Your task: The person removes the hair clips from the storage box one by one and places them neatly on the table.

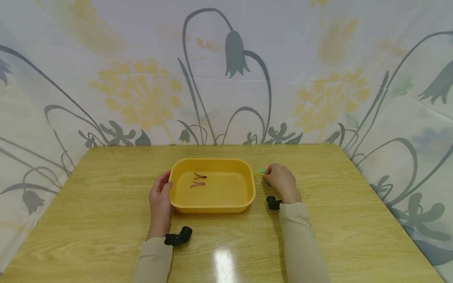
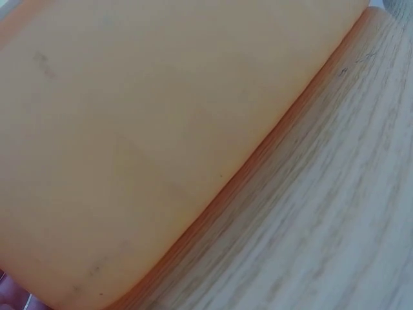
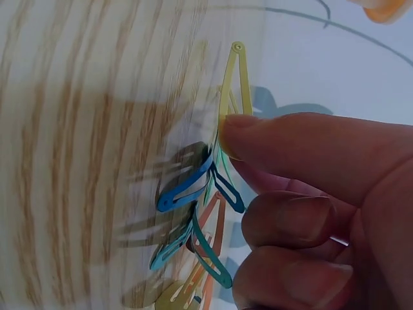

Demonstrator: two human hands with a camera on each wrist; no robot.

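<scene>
A yellow plastic bin (image 1: pixel 212 207) stands mid-table in the head view, with two dark reddish snap hair clips (image 1: pixel 198 184) lying on its floor. My left hand (image 1: pixel 160 200) grips the bin's left end, thumb at the rim. In the left wrist view the bin's side wall (image 2: pixel 161 129) fills most of the picture. Right of the bin, my right hand (image 1: pixel 281 181) pinches a yellow snap hair clip (image 3: pixel 228 84) between thumb and fingers. Around it are a blue clip (image 3: pixel 166 201), a teal clip (image 3: pixel 222 276) and more clips, partly hidden by the hand.
The wood-grain table (image 1: pixel 106 220) runs back to a hanging cloth (image 1: pixel 141 39) with a flower print. A green clip (image 1: pixel 262 171) shows beside the right fingertips. Black wrist cameras (image 1: pixel 178 237) sit on both wrists.
</scene>
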